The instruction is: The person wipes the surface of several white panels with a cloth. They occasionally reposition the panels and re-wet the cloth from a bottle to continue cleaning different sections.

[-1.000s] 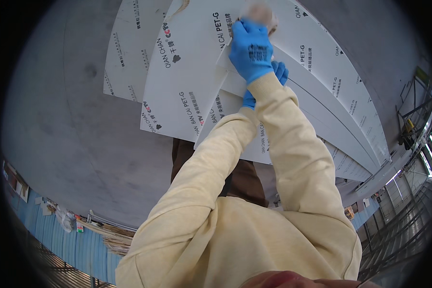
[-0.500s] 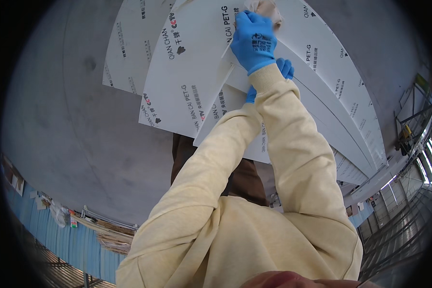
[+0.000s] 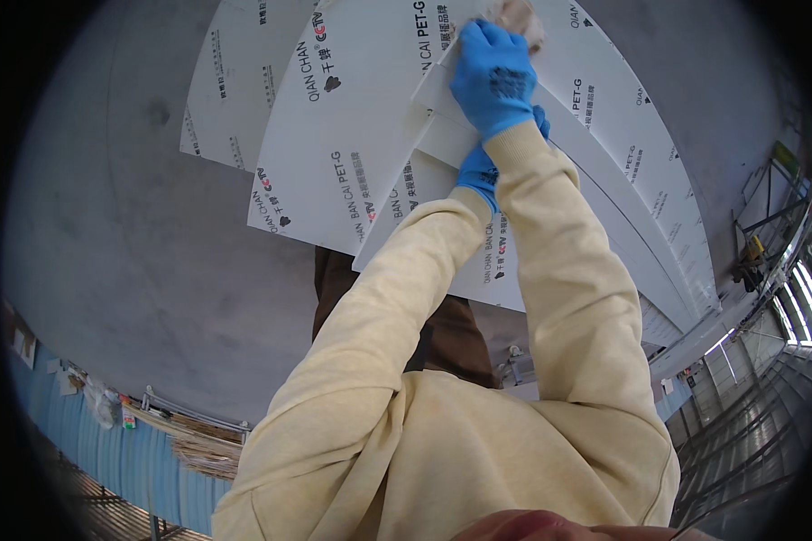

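Note:
Both my hands wear blue gloves and work over white printed boards (image 3: pixel 334 126) that overlap like a fan. My right hand (image 3: pixel 494 79) is closed on a crumpled beige cloth (image 3: pixel 521 25), pressed to the boards near the top of the view. Below it, my left hand (image 3: pixel 480 173) reaches across under my right wrist and lies on a narrower white panel (image 3: pixel 447 142). Its fingertips show just past the right cuff and look stretched out. The middle of that hand is hidden by my right sleeve.
Grey floor (image 3: pixel 171 252) surrounds the boards. A dark metal frame (image 3: pixel 767 207) stands at the right. At the lower left, a pile of thin wooden strips (image 3: pixel 206 446) lies by a blue corrugated surface (image 3: pixel 140 469), with a clear plastic bag (image 3: pixel 101 404) nearby.
My right hand and the cloth have shifted slightly right and down. More of my left hand's back now shows beside the right cuff. The view has moved a little.

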`<state>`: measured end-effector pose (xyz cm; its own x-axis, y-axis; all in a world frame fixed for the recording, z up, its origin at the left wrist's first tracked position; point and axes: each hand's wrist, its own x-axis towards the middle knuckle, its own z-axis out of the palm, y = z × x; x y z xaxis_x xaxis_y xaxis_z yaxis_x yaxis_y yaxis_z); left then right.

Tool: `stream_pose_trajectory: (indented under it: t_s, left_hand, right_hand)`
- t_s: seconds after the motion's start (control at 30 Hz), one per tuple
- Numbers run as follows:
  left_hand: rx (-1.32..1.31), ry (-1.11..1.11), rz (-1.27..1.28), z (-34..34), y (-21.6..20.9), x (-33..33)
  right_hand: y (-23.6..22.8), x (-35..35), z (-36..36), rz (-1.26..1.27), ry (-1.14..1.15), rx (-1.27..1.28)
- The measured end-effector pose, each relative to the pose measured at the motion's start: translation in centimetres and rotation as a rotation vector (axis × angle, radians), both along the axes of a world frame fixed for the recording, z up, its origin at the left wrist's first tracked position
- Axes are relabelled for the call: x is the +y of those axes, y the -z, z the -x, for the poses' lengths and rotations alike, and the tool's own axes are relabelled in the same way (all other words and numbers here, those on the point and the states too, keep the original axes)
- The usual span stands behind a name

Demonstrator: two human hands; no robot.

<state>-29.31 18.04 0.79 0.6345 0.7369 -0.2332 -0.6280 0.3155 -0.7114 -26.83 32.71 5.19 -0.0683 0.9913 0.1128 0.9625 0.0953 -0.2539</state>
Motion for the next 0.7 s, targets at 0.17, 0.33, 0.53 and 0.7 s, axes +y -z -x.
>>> stream_pose_trajectory:
  t_s: [0.17, 0.33, 0.53, 0.7]
  left_hand:
    - [-0.073, -0.119, 0.048, -0.7, -0.1, 0.8]
    - [-1.953, -0.294, 1.575, 1.2, -1.8, 2.1]
    - [-1.867, -0.339, 1.497, 1.3, -2.9, 1.7]
    - [-1.850, -0.323, 1.490, 1.7, -3.1, 2.2]
  right_hand:
    - [-0.4, 0.8, 2.7, 0.070, 0.021, 0.049]
    - [-0.4, -6.9, 5.8, 0.095, -0.127, 0.080]
    - [0.0, -3.8, 4.0, 0.099, -0.130, 0.082]
    - [-0.6, -4.2, 4.7, 0.063, -0.080, 0.078]
